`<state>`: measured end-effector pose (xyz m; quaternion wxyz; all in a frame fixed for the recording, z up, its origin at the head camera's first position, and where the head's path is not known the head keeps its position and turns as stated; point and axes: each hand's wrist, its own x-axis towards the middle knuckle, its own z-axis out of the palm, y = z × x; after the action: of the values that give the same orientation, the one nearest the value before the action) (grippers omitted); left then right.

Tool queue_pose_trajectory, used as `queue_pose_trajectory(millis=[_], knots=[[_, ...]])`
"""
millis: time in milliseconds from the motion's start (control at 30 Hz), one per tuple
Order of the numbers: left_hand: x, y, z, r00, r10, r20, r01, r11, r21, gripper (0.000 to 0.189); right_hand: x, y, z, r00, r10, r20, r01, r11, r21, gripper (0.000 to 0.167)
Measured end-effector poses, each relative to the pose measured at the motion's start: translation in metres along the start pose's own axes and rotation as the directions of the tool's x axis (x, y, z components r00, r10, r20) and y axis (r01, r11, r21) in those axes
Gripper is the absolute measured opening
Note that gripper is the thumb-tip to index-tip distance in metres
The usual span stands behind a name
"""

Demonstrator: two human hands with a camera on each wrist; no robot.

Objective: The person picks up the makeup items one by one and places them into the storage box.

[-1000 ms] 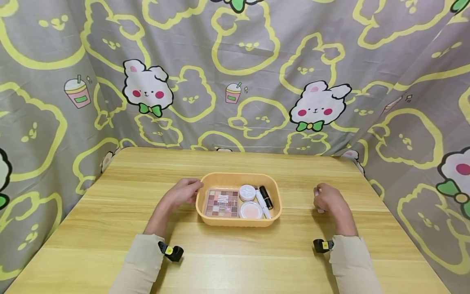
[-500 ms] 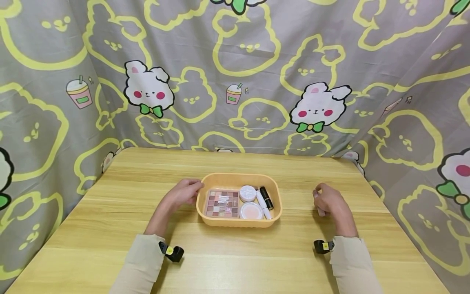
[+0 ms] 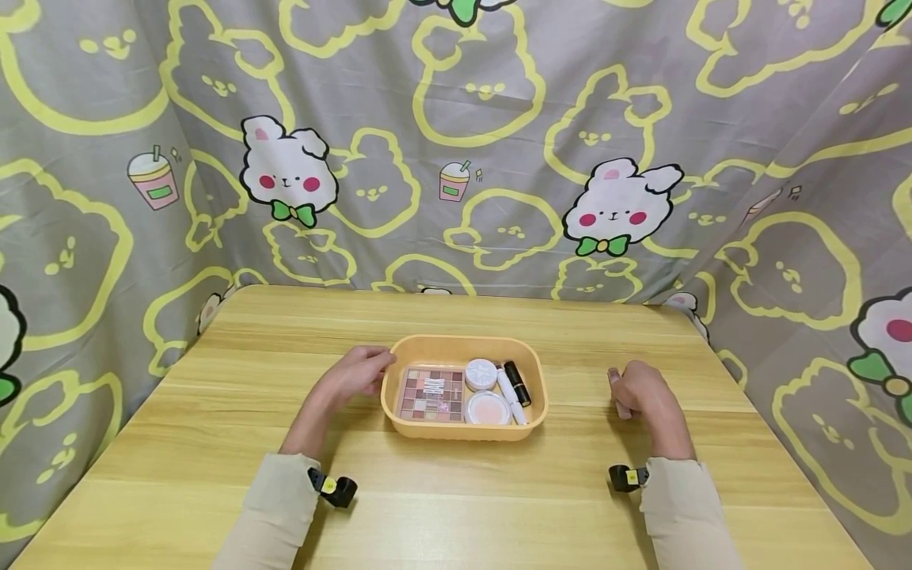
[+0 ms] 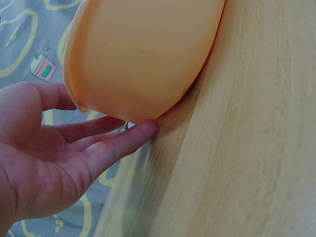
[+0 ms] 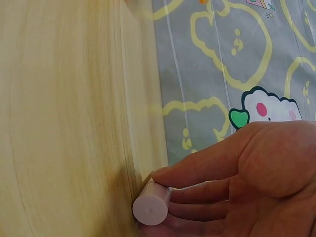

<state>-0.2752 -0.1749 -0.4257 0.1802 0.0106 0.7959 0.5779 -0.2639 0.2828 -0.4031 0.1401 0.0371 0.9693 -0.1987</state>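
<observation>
A yellow-orange plastic basket (image 3: 463, 431) stands in the middle of the wooden table. My left hand (image 3: 359, 372) holds its left end, with fingers against the outer wall and at the rim in the left wrist view. Inside lie an eyeshadow palette (image 3: 431, 396), a round white jar (image 3: 480, 374), a round compact (image 3: 488, 408), a white tube (image 3: 508, 389) and a black tube (image 3: 518, 384). To the right of the basket, my right hand (image 3: 639, 389) pinches a pale pink cosmetic tube (image 5: 150, 210) between thumb and fingers, close over the table.
The light wooden table (image 3: 456, 507) reaches back to a grey curtain (image 3: 399, 71) with yellow outlines and white bunnies. More curtain hangs at both sides. Black wrist cameras (image 3: 340, 492) sit on both sleeves.
My right fingers have shifted on the pink tube, and more of it shows beside the hand now. The left hand and the basket have stayed in place.
</observation>
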Motion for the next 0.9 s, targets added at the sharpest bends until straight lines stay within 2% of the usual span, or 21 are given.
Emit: queue_pose_trajectory(millis=[100, 367, 667, 900], knots=[[0.0000, 0.0001, -0.0003, 1.000, 0.005, 0.002, -0.005, 1.000, 0.003, 0.052, 0.0001, 0.0010, 0.0005, 1.000, 0.011, 0.004, -0.011, 1.000, 0.010, 0.059], [-0.0007, 0.0006, -0.0005, 1.000, 0.010, 0.005, -0.010, 1.000, -0.005, 0.052, 0.0005, 0.0000, 0.0013, 1.000, 0.019, -0.005, -0.019, 1.000, 0.004, 0.065], [-0.0007, 0.0011, -0.0010, 1.000, 0.002, 0.004, -0.002, 1.000, -0.007, 0.052, -0.0011, -0.0009, 0.0008, 0.999, 0.039, -0.015, -0.039, 0.998, 0.040, 0.063], [-0.0001, 0.0002, -0.0007, 1.000, 0.005, 0.005, -0.005, 1.000, -0.012, 0.050, -0.0010, 0.0006, 0.0005, 1.000, 0.021, -0.015, -0.021, 0.999, 0.028, 0.062]])
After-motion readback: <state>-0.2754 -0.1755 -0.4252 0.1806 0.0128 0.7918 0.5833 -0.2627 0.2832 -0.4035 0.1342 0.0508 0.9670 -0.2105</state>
